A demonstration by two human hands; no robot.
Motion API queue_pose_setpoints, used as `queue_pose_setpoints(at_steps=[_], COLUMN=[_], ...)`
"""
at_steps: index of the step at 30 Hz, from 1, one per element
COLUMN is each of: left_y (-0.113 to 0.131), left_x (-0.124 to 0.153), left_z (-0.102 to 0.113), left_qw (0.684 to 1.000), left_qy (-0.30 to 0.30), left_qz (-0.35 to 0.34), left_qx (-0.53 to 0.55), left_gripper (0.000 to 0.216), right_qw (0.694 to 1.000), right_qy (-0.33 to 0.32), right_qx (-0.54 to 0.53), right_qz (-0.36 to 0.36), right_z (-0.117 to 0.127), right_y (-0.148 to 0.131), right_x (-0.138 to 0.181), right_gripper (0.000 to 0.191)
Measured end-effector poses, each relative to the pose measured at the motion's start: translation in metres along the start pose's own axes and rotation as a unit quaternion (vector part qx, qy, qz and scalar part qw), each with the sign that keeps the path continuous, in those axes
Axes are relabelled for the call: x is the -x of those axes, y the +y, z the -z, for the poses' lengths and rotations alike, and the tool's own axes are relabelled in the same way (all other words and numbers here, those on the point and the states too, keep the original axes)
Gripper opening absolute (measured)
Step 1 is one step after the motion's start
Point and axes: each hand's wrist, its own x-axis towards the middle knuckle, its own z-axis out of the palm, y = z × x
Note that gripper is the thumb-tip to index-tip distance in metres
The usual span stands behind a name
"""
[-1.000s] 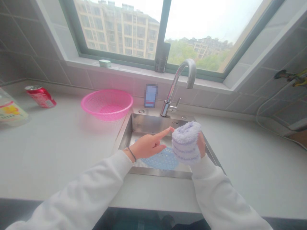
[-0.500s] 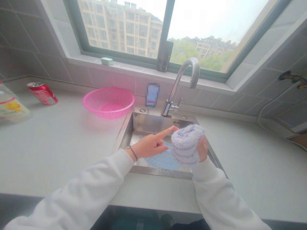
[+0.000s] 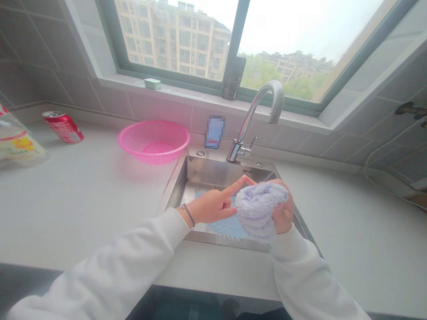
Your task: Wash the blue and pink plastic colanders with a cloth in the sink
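Observation:
My right hand (image 3: pixel 283 211) is wrapped round a rolled, fluffy lilac cloth (image 3: pixel 258 209), held over the front of the steel sink (image 3: pixel 196 171). My left hand (image 3: pixel 215 204) is beside it, with the index finger stretched out against the top of the cloth and the other fingers curled in. A blue perforated mat (image 3: pixel 222 226) lies in the sink bottom beneath both hands. The chrome tap (image 3: pixel 256 113) arches over the back of the sink.
A pink plastic basket (image 3: pixel 153 141) stands on the white counter left of the sink. A red can (image 3: pixel 63 126) lies on its side at far left, next to a clear bottle (image 3: pixel 15 142). A small green block (image 3: pixel 152 83) and a dark object (image 3: pixel 233 78) rest on the windowsill.
The right hand has turned the cloth so its rolled end tilts toward me and sits a little lower. The left index finger stays against it. The view has shifted slightly right.

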Motion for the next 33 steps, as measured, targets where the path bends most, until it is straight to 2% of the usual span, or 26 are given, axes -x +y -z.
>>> queue_pose_setpoints(at_steps=[8,18,24,29,33], left_y=[-0.002,0.010,0.009,0.004,0.000], left_x=[-0.001,0.001,0.001,0.000,0.000], left_z=[-0.002,0.006,0.004,0.000,0.002], left_qw=[0.999,1.000,0.999,0.998,0.999], left_qy=[-0.023,-0.003,0.007,0.002,0.013], left_qz=[0.000,0.010,0.010,0.021,0.037], left_qx=[-0.050,-0.020,-0.041,-0.059,-0.030], left_gripper=[0.095,0.083,0.082,0.089,0.091], right_qw=[1.000,0.999,1.000,0.997,0.998], right_qy=[-0.014,0.030,-0.011,-0.065,-0.058], right_qx=[0.007,-0.020,0.000,-0.009,0.012], right_qz=[0.002,-0.009,0.014,0.050,0.034], right_z=[0.005,0.003,0.003,0.003,0.003], right_y=[0.008,-0.005,-0.003,0.004,0.007], right_x=[0.005,0.004,0.007,0.007,0.006], right_gripper=[0.042,0.047,0.044,0.030,0.031])
